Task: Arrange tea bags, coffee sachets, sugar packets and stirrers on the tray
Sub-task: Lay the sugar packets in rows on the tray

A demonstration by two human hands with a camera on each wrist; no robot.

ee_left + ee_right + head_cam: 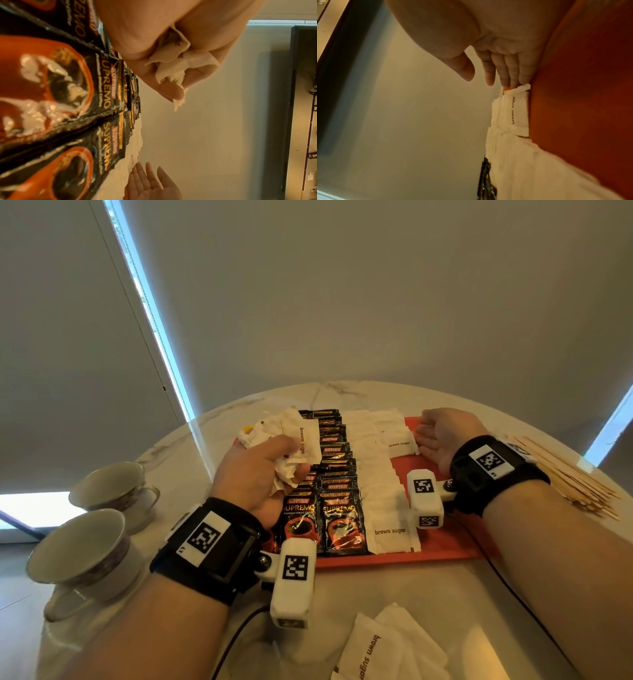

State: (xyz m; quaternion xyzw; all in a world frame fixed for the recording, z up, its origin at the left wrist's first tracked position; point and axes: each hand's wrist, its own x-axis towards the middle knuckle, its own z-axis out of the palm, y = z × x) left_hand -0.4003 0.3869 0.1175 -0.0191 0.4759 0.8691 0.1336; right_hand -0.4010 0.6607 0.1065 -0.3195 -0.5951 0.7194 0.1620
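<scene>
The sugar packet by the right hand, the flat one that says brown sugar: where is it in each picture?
Head view: the sugar packet lies far right on the red tray, just left of the right hand.
Left wrist view: not clearly seen; only white packet edges above that open hand.
Right wrist view: centre right, against the tray, just below the fingers.
Shared landmark: the right hand.

On the counter (376,587) lies the tray (445,546). On it, two columns of coffee sachets (337,491) run front to back, a column of sugar packets (383,484) just right of them. Stirrers (568,474) lie right of the tray, two cups (82,542) left, and loose sugar packets (387,648) in front.
</scene>
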